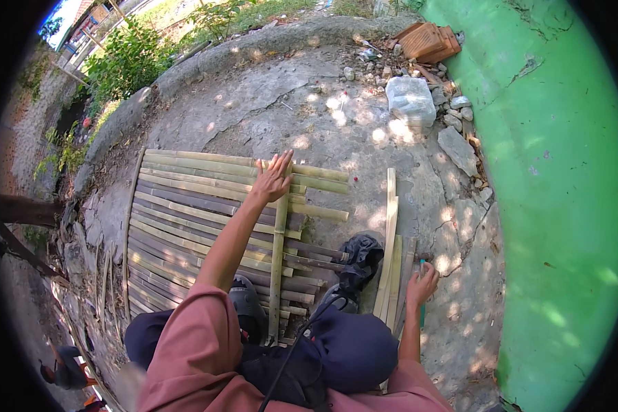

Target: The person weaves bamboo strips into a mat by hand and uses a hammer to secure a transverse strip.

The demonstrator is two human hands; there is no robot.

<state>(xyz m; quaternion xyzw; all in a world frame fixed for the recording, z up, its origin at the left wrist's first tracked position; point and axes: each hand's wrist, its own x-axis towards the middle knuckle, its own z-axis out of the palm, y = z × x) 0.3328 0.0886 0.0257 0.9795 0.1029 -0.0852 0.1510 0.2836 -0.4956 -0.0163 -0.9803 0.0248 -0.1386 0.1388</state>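
The left hand [273, 177] lies spread, fingers apart, on the bamboo panel [185, 226] on the ground. The right hand [421, 283] is closed on a green tool [422, 314] beside 3 loose slats [391, 261].

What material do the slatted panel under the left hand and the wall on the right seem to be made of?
The slatted panel looks like split bamboo: long yellow-green and brown strips, unpainted, crossed by one upright strip. The left hand rests flat on it. The wall seems to be plaster or cement painted bright green; cracks and peeling patches show near its top.
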